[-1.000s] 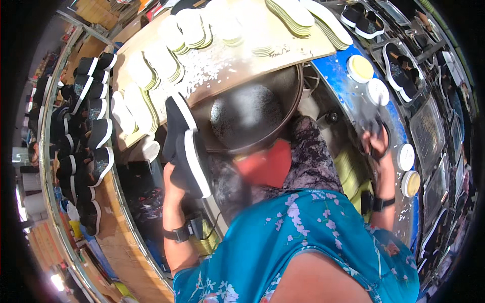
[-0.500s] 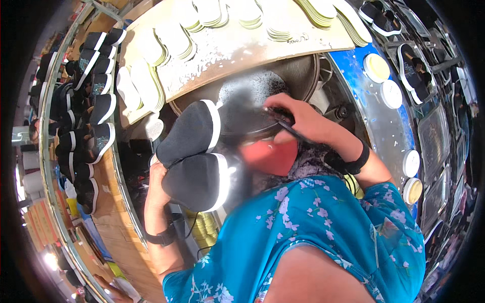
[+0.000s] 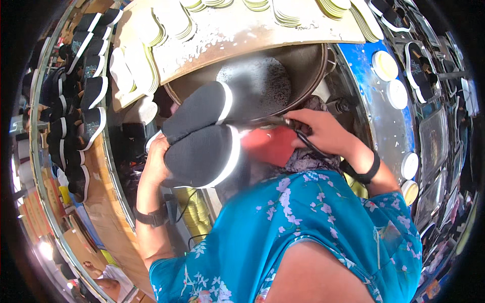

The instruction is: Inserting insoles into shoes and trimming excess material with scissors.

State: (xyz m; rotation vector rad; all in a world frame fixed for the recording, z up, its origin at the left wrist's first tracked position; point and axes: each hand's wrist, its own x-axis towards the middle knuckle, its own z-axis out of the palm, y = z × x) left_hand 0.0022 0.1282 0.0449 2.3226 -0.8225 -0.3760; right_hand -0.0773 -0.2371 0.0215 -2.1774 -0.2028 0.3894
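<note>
My left hand (image 3: 157, 156) grips a pair of black shoes with white soles at their heel end. The upper shoe (image 3: 194, 112) and the lower shoe (image 3: 199, 157) lie side by side, toes to the right. My right hand (image 3: 323, 132) is closed around a slim tool with a black handle (image 3: 309, 143); its far end points left toward the shoes and is too blurred to name. Beneath and between the hands lies a red pad or cloth (image 3: 270, 146). Behind the shoes stands a wide round metal basin (image 3: 323, 65) with a white-speckled dark patch (image 3: 257, 83) inside.
A board (image 3: 222, 48) bearing stacks of pale insoles (image 3: 184, 22) spans the far side. At right, a blue-edged table (image 3: 361, 81) carries round white lids (image 3: 397, 95). Racks of black shoes (image 3: 93, 93) stand at left; another person's hand (image 3: 103, 280) shows at lower left.
The shoes have risen slightly and turned, their toes now nearer the basin. My right hand has moved down and right, away from the basin, with the black-handled tool still in it.
</note>
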